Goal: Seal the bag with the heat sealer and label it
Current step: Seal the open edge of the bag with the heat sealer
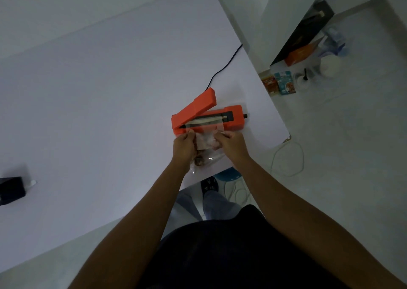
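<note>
Two hands, left hand (184, 144) and right hand (231, 142), pinch one clear bag (207, 142), its top edge lying across one orange heat sealer (207, 117) with raised lid on the desk (99, 90).

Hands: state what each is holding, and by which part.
Both hold the clear bag: left hand pinches its left side, right hand its right side, just below the mouth lying on the heat sealer.

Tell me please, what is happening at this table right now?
A person is holding a clear bag with both hands, the left hand and the right hand pinching its sides. The bag's open end lies across the bar of an orange heat sealer, whose lid is raised. No seal is pressed yet.
</note>
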The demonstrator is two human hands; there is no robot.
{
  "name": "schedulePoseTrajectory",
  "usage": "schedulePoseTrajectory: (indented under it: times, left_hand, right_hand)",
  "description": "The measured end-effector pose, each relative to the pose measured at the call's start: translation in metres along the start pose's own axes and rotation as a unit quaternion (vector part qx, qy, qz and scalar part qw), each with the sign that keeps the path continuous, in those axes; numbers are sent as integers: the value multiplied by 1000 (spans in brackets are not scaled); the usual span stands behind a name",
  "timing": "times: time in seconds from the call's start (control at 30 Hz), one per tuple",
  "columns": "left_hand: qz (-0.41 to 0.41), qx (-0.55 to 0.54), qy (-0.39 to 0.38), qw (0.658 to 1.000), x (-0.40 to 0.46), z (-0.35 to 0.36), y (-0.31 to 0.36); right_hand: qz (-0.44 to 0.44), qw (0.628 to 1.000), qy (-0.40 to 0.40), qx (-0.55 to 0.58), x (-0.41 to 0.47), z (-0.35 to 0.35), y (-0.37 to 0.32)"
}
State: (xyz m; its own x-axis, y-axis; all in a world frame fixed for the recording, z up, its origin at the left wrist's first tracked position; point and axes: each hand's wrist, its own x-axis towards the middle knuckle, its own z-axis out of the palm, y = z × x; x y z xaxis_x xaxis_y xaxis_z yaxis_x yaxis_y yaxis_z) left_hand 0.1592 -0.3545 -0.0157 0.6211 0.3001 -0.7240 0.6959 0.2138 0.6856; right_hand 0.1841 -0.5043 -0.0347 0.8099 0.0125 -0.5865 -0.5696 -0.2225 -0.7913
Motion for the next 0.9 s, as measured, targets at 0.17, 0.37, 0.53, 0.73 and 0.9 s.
schedulePoseTrajectory:
  times: [0.17, 0.37, 0.53, 0.73, 0.9]
  left_hand:
    - [15, -14, 4, 1000, 4, 4, 2]
    - [24, -17, 26, 999, 7, 6, 1]
    - [23, 4, 35, 999, 12, 8, -4]
    - [17, 7, 40, 999, 17, 8, -6]
    - [7, -13, 40, 999, 18, 9, -6]
  right_hand:
    - [21, 1000, 7, 16, 2, 2, 1]
    - [28, 999, 11, 39, 2, 3, -4]
    - [36, 999, 24, 31, 7, 6, -3]
    - [18, 999, 27, 26, 8, 5, -4]
    - [17, 999, 28, 33, 9, 6, -4]
